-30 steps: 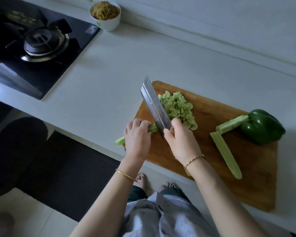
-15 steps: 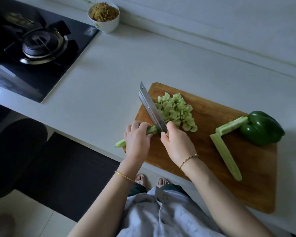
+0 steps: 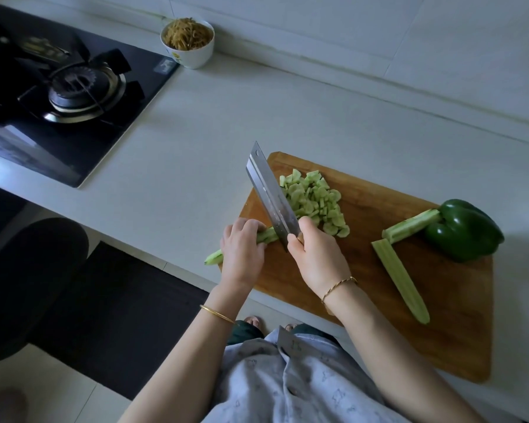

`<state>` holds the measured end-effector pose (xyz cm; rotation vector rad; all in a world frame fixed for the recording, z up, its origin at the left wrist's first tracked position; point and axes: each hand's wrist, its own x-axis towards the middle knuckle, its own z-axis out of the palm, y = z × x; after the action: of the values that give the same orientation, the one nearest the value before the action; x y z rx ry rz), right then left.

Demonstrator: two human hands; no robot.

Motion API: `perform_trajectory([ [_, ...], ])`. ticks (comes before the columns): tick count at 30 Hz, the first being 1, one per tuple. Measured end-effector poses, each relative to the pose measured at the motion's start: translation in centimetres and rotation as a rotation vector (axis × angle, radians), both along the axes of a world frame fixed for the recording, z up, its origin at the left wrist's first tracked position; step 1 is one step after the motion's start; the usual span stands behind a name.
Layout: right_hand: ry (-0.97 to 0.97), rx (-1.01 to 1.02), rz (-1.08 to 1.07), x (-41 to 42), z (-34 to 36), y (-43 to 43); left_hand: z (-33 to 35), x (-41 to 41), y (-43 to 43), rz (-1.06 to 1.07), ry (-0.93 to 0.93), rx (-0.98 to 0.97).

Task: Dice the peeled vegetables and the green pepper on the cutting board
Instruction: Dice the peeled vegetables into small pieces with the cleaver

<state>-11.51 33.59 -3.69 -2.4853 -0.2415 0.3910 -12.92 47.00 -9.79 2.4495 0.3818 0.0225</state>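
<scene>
- The left hand (image 3: pixel 242 250) holds a peeled strip (image 3: pixel 268 235) down at the cutting board's (image 3: pixel 364 285) near left corner.
- The strip lies left to right; the knife (image 3: pixel 269 190) crosses it just right of that hand.
- The right hand (image 3: pixel 318 254) grips the knife; its blade seems to touch the strip.

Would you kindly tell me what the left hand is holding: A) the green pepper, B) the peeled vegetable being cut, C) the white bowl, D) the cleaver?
B: the left hand curls over the peeled vegetable, while the right hand grips the cleaver.
</scene>
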Motion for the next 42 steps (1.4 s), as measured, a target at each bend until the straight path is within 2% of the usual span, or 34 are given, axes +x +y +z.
perform_trajectory([
  [7, -0.007, -0.123, 0.032, 0.0, -0.7, 0.8, -0.2, 0.0, -0.1, 0.009, -0.008, -0.007],
  [19, -0.026, -0.001, -0.032, 0.7, -0.1, 0.0, -0.2, 0.5, -0.4, 0.002, -0.011, -0.001],
  [30, -0.027, 0.011, -0.005, 0.7, 0.1, -0.2, -0.1, 0.5, -0.5, 0.007, -0.015, -0.005],
  [42, 0.008, -0.115, 0.057, 0.8, -0.8, 0.5, -0.1, 0.4, -0.2, -0.013, -0.011, -0.005],
])
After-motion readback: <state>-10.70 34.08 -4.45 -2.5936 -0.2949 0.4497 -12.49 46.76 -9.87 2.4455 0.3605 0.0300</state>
